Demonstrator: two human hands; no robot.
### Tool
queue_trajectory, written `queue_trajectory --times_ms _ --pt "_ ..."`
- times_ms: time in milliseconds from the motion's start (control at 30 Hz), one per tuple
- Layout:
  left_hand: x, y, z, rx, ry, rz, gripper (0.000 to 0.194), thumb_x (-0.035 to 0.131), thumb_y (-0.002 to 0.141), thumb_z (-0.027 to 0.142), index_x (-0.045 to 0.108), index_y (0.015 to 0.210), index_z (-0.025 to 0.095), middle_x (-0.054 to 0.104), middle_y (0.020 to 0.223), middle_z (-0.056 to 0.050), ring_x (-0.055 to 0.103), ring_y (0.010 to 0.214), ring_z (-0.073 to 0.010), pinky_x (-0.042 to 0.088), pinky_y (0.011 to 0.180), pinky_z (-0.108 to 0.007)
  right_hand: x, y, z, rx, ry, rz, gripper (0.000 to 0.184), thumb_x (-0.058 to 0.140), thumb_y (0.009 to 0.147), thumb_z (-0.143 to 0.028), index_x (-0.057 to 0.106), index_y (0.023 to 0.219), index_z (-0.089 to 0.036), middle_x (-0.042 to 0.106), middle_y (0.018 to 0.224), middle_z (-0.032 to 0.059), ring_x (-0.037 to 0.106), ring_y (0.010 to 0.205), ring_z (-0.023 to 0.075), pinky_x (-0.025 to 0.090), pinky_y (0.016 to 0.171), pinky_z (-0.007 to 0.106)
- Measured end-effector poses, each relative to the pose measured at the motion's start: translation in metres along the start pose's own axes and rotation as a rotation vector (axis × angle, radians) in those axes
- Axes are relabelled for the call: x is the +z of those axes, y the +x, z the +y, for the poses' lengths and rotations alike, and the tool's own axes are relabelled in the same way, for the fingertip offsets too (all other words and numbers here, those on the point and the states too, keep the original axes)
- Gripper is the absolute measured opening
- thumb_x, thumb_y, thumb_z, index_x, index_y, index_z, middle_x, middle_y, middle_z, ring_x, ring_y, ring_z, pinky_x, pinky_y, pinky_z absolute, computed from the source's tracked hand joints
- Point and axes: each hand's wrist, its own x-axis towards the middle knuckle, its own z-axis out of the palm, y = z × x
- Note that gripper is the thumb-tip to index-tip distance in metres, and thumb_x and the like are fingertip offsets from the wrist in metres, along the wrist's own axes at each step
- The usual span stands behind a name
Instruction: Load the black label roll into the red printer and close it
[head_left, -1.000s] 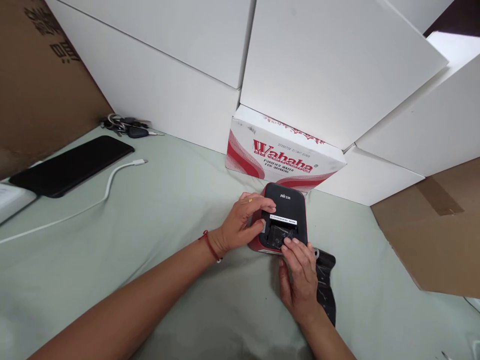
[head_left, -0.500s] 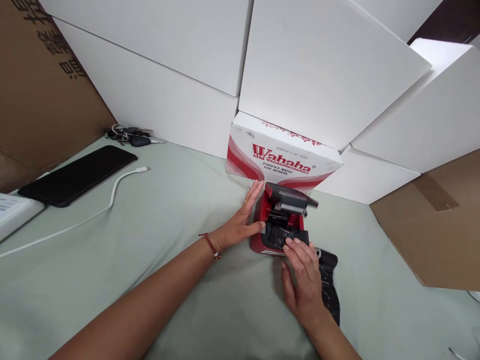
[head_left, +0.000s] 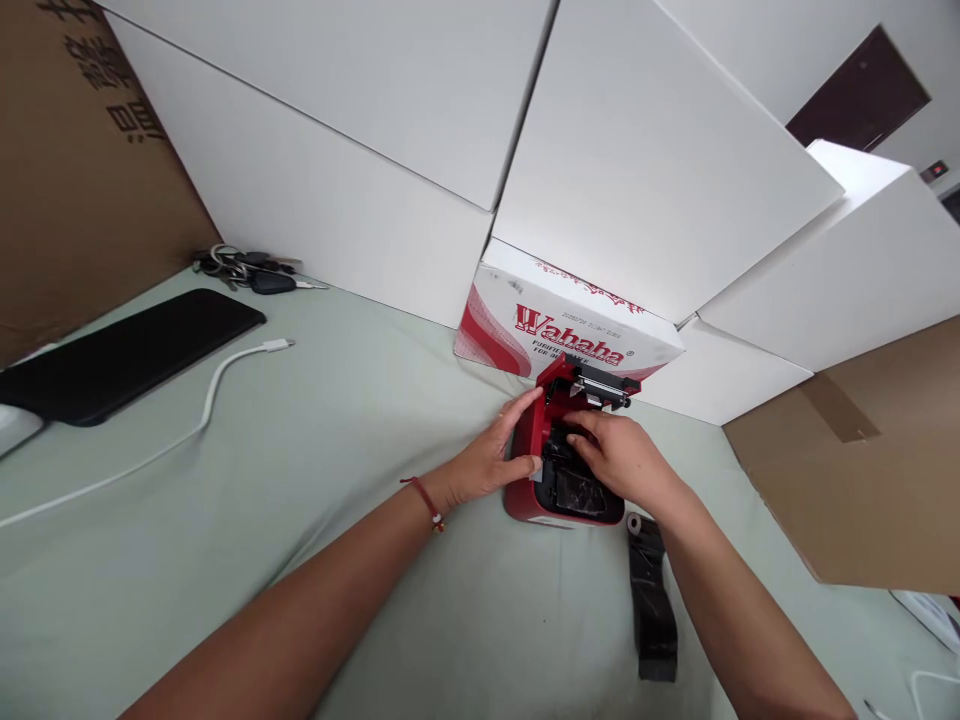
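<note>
A red and black machine with its lid raised, looking like a small label printer [head_left: 521, 502], stands on the cloth. My left hand [head_left: 491, 455] holds its left side, thumb over the rim and fingers along the outer wall. My right hand [head_left: 622, 455] reaches into the opening, thumb and fingers bent close together; what they grip, if anything, is hidden. Shiny black film [head_left: 581, 492] lies across the front of the interior. The raised lid [head_left: 604, 385] shows a roller on its underside. Right of the printer, a strip of black ribbon [head_left: 652, 600] trails from a small roll.
Behind the printer leans a red and white water carton [head_left: 495, 320] against white boxes [head_left: 360, 140]. At left lie a black phone [head_left: 135, 355], keys [head_left: 259, 270] and a white cable [head_left: 214, 395]. Brown cardboard [head_left: 855, 480] stands at right.
The printer's lid has swung further up. My right hand has moved from the front edge into the opening. My left hand stays at the printer's side. The camera view has shifted slightly.
</note>
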Motion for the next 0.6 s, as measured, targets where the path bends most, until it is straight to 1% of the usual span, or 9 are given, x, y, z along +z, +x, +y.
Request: queue_trajectory --times_ms 67,133,233,333,367,400,467,533,600 --pt "0.0 0.0 0.002 0.003 0.038 0.001 0.093 0.073 0.091 0.041 0.026 0.17 0.029 0.026 0.18 -0.011 0.023 0.168 -0.0368 0.02 0.138 -0.058 0.004 0.018 -0.005 0.044 -0.15 -0.102 0.03 0.068 0.096 -0.02 0.076 0.124 -0.025 0.081 0.119 0.0094 0.077 0.105 0.0274 0.056 0.085 0.035" --pt "0.0 0.0 0.005 -0.002 0.061 0.001 0.092 0.072 0.09 0.036 0.027 0.169 0.028 0.025 0.18 -0.011 0.023 0.168 -0.0365 0.018 0.139 -0.057 0.006 0.025 -0.01 0.051 -0.192 -0.139 0.023 0.075 0.091 -0.021 0.079 0.113 -0.023 0.081 0.112 0.0109 0.076 0.101 0.0291 0.054 0.081 0.035" --pt "0.001 0.0 0.01 -0.018 0.068 0.004 0.091 0.07 0.089 0.031 0.027 0.169 0.026 0.025 0.18 -0.011 0.023 0.167 -0.0352 0.018 0.139 -0.056 0.002 0.015 -0.011 0.045 -0.17 -0.132 0.024 0.073 0.091 -0.022 0.077 0.114 -0.022 0.079 0.116 0.0113 0.075 0.103 0.028 0.054 0.083 0.035" --pt "0.002 -0.001 0.012 -0.013 0.053 0.009 0.091 0.07 0.089 0.03 0.028 0.169 0.028 0.026 0.179 -0.01 0.025 0.166 -0.036 0.022 0.137 -0.057 -0.014 -0.021 -0.002 0.028 0.086 -0.037 0.029 0.066 0.097 -0.028 0.073 0.125 -0.024 0.078 0.114 0.007 0.074 0.098 0.0237 0.057 0.086 0.034" --pt "0.002 -0.001 0.012 -0.013 0.049 0.008 0.09 0.07 0.089 0.031 0.028 0.169 0.029 0.026 0.179 -0.01 0.027 0.166 -0.0364 0.024 0.137 -0.058 -0.022 -0.037 0.005 0.034 0.22 0.003 0.032 0.063 0.1 -0.034 0.072 0.129 -0.025 0.079 0.109 0.0055 0.074 0.094 0.0225 0.058 0.083 0.034" --pt "0.002 -0.002 0.012 -0.015 0.044 0.006 0.09 0.07 0.09 0.032 0.027 0.169 0.03 0.026 0.179 -0.01 0.027 0.165 -0.0367 0.026 0.136 -0.059 -0.03 -0.054 0.013 0.072 0.332 0.005 0.038 0.062 0.102 -0.044 0.07 0.135 -0.027 0.079 0.104 0.0051 0.073 0.089 0.0223 0.059 0.078 0.033" --pt "0.002 -0.002 0.009 -0.022 0.037 0.005 0.09 0.069 0.091 0.035 0.026 0.17 0.031 0.025 0.18 -0.009 0.028 0.165 -0.0367 0.027 0.136 -0.059 -0.042 -0.086 0.031 0.144 0.532 0.018 0.047 0.061 0.102 -0.056 0.07 0.137 -0.026 0.079 0.104 0.0069 0.073 0.089 0.0227 0.06 0.076 0.032" --pt "0.001 -0.002 0.006 -0.021 0.029 0.011 0.09 0.07 0.091 0.037 0.027 0.17 0.033 0.026 0.18 -0.007 0.028 0.165 -0.0367 0.027 0.136 -0.06 -0.044 -0.11 0.048 0.215 0.679 0.031 0.051 0.063 0.1 -0.063 0.074 0.131 -0.025 0.08 0.108 0.0094 0.074 0.093 0.0239 0.061 0.079 0.032" --pt "0.001 -0.001 0.002 -0.016 0.017 0.016 0.091 0.071 0.09 0.037 0.028 0.17 0.033 0.027 0.18 -0.007 0.029 0.165 -0.0375 0.028 0.135 -0.061 -0.033 -0.122 0.058 0.268 0.748 -0.008 0.052 0.065 0.097 -0.066 0.077 0.125 -0.023 0.08 0.111 0.0108 0.074 0.096 0.0252 0.062 0.085 0.034"
